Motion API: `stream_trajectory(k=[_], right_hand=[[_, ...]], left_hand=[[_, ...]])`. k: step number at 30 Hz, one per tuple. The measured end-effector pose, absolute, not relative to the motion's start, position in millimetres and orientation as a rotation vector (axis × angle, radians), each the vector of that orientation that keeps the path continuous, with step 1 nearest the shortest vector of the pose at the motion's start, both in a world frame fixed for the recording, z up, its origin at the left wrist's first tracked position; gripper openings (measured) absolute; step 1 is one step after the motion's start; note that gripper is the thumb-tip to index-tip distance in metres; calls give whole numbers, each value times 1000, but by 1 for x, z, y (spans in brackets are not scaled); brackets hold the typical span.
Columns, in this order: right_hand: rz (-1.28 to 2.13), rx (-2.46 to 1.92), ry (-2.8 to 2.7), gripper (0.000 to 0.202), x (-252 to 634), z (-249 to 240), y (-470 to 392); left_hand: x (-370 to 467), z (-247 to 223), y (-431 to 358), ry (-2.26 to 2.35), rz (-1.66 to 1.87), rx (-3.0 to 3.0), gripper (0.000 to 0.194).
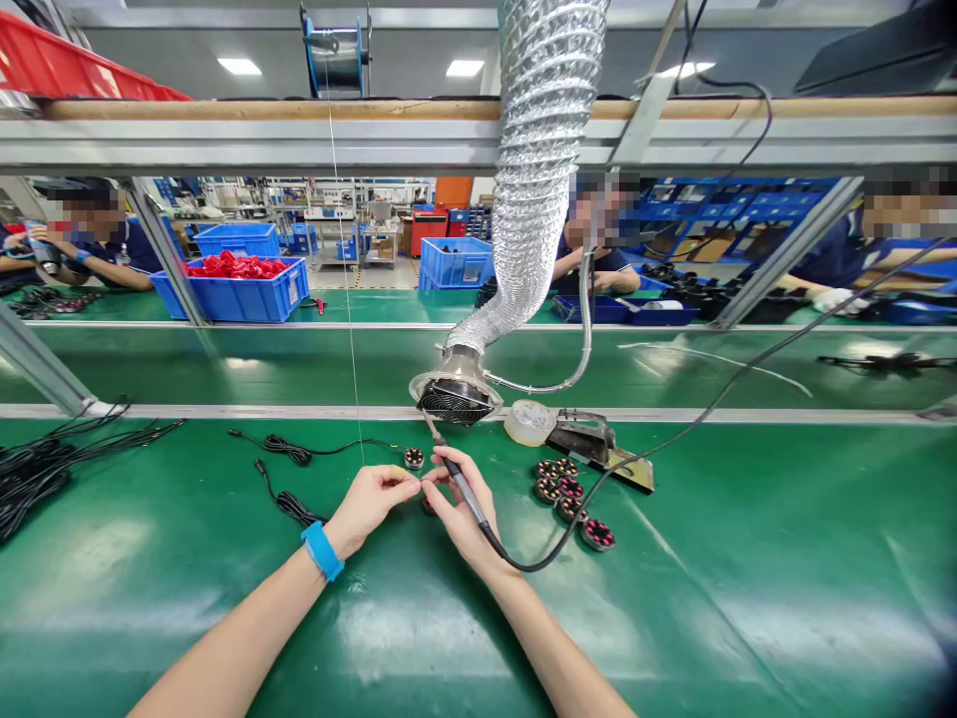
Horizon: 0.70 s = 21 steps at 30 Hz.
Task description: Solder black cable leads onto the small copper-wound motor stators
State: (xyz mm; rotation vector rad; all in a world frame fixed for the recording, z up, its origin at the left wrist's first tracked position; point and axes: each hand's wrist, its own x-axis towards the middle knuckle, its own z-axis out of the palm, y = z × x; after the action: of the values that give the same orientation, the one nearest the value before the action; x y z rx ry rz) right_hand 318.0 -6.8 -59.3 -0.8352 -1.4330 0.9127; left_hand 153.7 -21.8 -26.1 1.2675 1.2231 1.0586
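My right hand has a soldering iron lying across its fingers, tip pointing up and away toward the fume hood. Thumb and fingertips of that hand meet those of my left hand, which is closed in a pinch; what lies between them is too small to make out. A thin solder wire drops from a spool to behind my left hand. Just beyond the fingers sits a round motor stator beside a black cable end. Another stator is partly hidden under my hands.
Several stators lie right of my hands, near a tape roll and a metal stand. A fume extractor hangs ahead. Coiled cables and a cable bundle lie left. Co-workers sit across the bench behind blue bins.
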Motion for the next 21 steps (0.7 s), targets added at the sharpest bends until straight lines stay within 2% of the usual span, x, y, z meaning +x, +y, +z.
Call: stream_trajectory(k=[6,13,21], right_hand=[[888,-871,-1449,36,320,-58,-10],[577,-828,-1605,37,321,-37,-20],[692,-851,-1579,32,323,-40,-18]], left_hand=[[159,-25,-22,1253,1087,1235,27],[165,-32,-25,1332,1060,1479,23],[162,-27,-27,1402,1000,1641,27]])
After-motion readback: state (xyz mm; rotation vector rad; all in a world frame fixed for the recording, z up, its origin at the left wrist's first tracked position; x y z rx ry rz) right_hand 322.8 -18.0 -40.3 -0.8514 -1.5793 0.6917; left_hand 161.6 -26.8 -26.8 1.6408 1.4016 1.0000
